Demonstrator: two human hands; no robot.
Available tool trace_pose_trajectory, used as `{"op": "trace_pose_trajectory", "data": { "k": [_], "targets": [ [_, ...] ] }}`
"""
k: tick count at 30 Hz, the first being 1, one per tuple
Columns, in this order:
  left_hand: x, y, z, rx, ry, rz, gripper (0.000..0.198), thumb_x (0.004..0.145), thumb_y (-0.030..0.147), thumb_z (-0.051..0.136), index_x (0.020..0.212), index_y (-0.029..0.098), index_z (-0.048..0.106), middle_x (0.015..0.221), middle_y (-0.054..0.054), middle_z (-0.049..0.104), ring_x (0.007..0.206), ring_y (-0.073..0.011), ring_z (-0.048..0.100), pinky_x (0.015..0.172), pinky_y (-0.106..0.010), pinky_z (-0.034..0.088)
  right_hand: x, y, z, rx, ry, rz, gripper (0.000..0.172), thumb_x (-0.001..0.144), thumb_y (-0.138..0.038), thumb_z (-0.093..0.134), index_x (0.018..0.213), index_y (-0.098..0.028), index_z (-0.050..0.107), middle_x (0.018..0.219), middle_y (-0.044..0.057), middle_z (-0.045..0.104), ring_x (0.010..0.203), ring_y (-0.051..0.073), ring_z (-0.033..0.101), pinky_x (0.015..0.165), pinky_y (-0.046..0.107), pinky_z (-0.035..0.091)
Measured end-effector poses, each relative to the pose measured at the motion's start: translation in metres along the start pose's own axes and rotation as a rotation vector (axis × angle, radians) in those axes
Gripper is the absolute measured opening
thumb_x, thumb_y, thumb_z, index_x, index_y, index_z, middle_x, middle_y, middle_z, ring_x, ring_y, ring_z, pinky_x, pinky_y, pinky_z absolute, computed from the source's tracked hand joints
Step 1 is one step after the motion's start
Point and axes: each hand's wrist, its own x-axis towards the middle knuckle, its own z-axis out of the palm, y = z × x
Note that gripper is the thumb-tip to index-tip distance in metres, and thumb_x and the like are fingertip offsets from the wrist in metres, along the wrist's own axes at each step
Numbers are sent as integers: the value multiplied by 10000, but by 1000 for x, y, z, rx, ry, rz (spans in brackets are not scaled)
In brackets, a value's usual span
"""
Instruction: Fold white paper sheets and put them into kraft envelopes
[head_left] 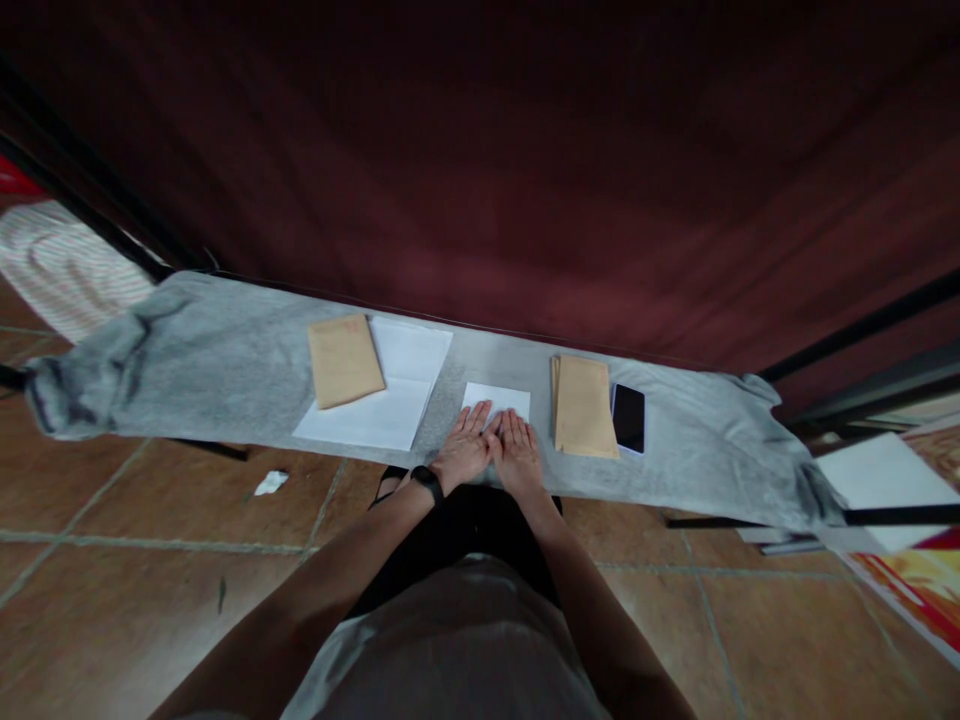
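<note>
A small white sheet of paper [497, 393], perhaps folded, lies on the grey cloth near the front edge. My left hand [465, 447], with a black band on its wrist, rests flat on it with fingers stretched out. Beside it my right hand [518, 453] also presses flat on the paper, fingers extended, the thumbs meeting or overlapping. Both hands cover the paper's near part. To the left are larger white sheets with a crease [390, 408], partly under a brown envelope [345, 361]. A stack of brown envelopes [585, 405] lies to the right of my right hand.
A phone [628, 418] with a dark screen lies against the envelope stack's right side. Grey cloth [225, 350] covers the long narrow bench. Behind it hangs a dark red curtain [480, 180]. A crumpled white scrap [271, 483] is on the tiled floor.
</note>
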Motion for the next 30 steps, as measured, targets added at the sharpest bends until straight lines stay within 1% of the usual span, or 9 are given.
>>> {"op": "trace_pose_trajectory", "data": {
  "k": [4, 8, 13, 16, 20, 23, 25, 27, 30],
  "targets": [
    [-5, -5, 2, -16, 48, -9, 597, 1021, 347, 337, 1572, 117, 339, 1669, -169, 262, 1562, -276, 197, 1269, -466, 192, -6, 5, 1, -43, 70, -8, 607, 1082, -406, 302, 1558, -33, 358, 1612, 182, 362, 1513, 274, 332, 1243, 459, 232],
    [-12, -15, 1, -19, 84, -68, 639, 1026, 403, 332, 1553, 42, 348, 1642, -199, 312, 1552, -278, 232, 1263, -454, 237, -12, 12, 3, -75, 139, -20, 613, 1074, -415, 351, 1550, -30, 376, 1589, 197, 400, 1482, 297, 384, 1223, 472, 279],
    [-25, -31, -2, -4, 76, -150, 646, 1031, 408, 301, 1540, 15, 364, 1627, -199, 341, 1542, -279, 262, 1262, -455, 255, -18, 21, 7, -80, 219, -2, 617, 1072, -419, 351, 1549, -28, 375, 1561, 222, 440, 1461, 307, 415, 1197, 491, 319],
    [-26, -32, -6, 14, 64, -182, 646, 1038, 402, 260, 1526, -3, 383, 1610, -210, 366, 1534, -288, 283, 1264, -471, 245, -21, 22, 7, -84, 239, 6, 611, 1072, -417, 355, 1552, -40, 373, 1555, 222, 451, 1448, 310, 433, 1193, 498, 323],
    [-5, -19, -13, 13, 104, -185, 629, 1040, 381, 243, 1539, 19, 370, 1611, -195, 374, 1538, -278, 274, 1271, -476, 222, -21, 20, 6, -95, 234, 18, 606, 1066, -405, 388, 1535, -21, 396, 1564, 222, 437, 1437, 316, 444, 1199, 493, 315],
    [20, -2, -12, -20, 75, -48, 589, 1040, 343, 252, 1562, 91, 357, 1642, -123, 344, 1551, -229, 240, 1280, -433, 204, -20, 18, 5, -95, 223, 24, 588, 1065, -390, 397, 1524, -21, 417, 1569, 216, 432, 1446, 310, 435, 1207, 487, 306],
    [35, 5, -8, -38, 32, 27, 576, 1040, 328, 242, 1555, 108, 375, 1645, -108, 343, 1551, -218, 241, 1280, -436, 200, -20, 18, 4, -90, 209, 25, 573, 1066, -378, 395, 1517, -27, 431, 1573, 211, 427, 1458, 302, 421, 1213, 481, 298],
    [45, 5, -3, -47, 19, 36, 579, 1040, 323, 226, 1551, 101, 380, 1640, -119, 347, 1551, -223, 242, 1275, -459, 206, -20, 18, 3, -83, 194, 28, 575, 1065, -380, 395, 1520, -31, 427, 1580, 206, 418, 1466, 298, 409, 1217, 477, 292],
    [49, -7, 2, -54, 54, -23, 587, 1037, 330, 223, 1563, 107, 358, 1629, -132, 365, 1549, -228, 249, 1265, -484, 217, -19, 18, 2, -64, 175, 40, 592, 1060, -389, 398, 1548, -54, 388, 1586, 194, 413, 1472, 297, 400, 1217, 483, 290]
  ]
}}
